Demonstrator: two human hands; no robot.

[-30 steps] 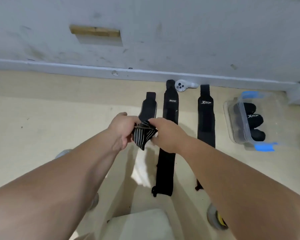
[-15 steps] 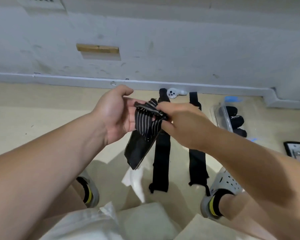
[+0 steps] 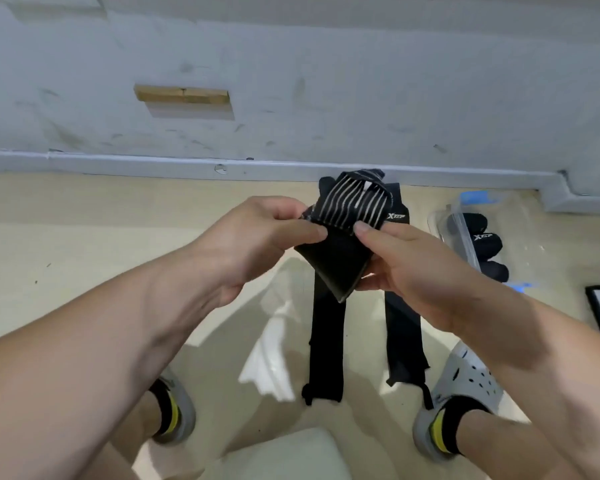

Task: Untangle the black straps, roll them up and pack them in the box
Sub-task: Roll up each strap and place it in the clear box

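A striped strap (image 3: 352, 211), black with thin white lines, is held up off the floor, folded over, its plain black end tilted downward. The left hand (image 3: 267, 237) and right hand (image 3: 406, 258) pinch it from either side. Two long straps lie flat and straight on the floor, side by side: the plain strap (image 3: 326, 341) and the logo strap (image 3: 404, 327). To the right stands a clear box (image 3: 465, 237) with blue clips, holding rolled straps (image 3: 484, 239).

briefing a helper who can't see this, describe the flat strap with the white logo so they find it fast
Find the clear box with blue clips on the floor by the wall. The logo strap lies flat beside it, running from the wall toward the person's shoe. It is nearer the box than the other flat strap.
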